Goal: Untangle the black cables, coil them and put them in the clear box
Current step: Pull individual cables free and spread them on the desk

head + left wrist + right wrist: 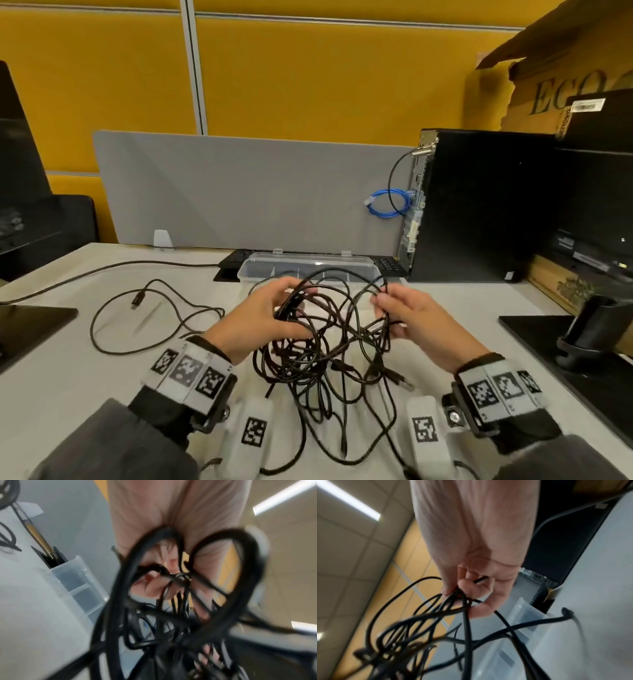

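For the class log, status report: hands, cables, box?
Left hand and right hand both grip the black cable tangle. Still knotted, uncoiled. Clear box behind, empty of cables.

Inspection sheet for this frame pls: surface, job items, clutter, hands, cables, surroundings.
Surface: pale desk, bare in patches.
Job's things: tangle of black cables lifted at centre, lower loops on the desk; clear box behind it, lid off; no cable seen inside.
Clutter: black keyboard behind the box; one loose cable lying left with its plug free.
Hands: left hand and right hand both grip strands of the tangle.
Cables: still knotted, none coiled; blue cable looped at the PC's rear.
Surroundings: black PC tower, grey divider, yellow wall panels, cardboard box.
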A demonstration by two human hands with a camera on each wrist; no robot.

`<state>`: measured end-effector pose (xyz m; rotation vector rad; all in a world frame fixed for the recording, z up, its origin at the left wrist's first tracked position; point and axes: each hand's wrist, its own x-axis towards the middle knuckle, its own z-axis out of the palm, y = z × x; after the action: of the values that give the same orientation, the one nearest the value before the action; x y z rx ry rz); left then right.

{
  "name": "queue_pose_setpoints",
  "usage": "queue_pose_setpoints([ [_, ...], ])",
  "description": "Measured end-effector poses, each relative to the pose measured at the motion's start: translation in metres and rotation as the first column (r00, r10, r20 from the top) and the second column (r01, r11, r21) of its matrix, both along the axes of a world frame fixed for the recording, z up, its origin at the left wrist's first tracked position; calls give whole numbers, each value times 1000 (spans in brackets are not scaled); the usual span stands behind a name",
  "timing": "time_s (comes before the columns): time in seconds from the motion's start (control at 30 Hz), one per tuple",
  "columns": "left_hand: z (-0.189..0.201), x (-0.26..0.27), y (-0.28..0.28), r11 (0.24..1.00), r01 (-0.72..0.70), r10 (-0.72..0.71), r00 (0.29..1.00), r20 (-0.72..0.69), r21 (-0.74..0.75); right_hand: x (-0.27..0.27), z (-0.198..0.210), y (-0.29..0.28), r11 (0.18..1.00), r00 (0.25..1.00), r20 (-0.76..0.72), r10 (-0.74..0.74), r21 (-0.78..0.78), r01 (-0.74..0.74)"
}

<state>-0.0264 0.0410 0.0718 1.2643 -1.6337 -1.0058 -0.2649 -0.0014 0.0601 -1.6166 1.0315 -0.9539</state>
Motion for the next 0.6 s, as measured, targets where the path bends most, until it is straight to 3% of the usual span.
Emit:
queue_pose_setpoints([
  [0.13,-1,12,4,997,62,-67,985,-160,-37,-11,4,9,990,974,201,-101,-76,119],
  [0.2,-6,13,3,998,61,-67,977,-200,-34,-10,2,11,965,956,226,-187,-142,222],
  [0.3,-14,10,-1,1000,11,-17,971,-240,-25,-16,-1,8,824,911,118,-396,-393,409],
  [0.4,-19,11,-4,994,-109,104,953,-286,-1,-32,1,6,676,817,-24,-577,-575,461],
  [0.53,-23,12,-6,975,-210,222,911,-348,74,-46,3,5,701,805,-58,-590,-531,476],
  [0.6,-22,9,-7,970,-211,240,897,-372,117,-48,4,5,664,782,-16,-623,-539,518],
])
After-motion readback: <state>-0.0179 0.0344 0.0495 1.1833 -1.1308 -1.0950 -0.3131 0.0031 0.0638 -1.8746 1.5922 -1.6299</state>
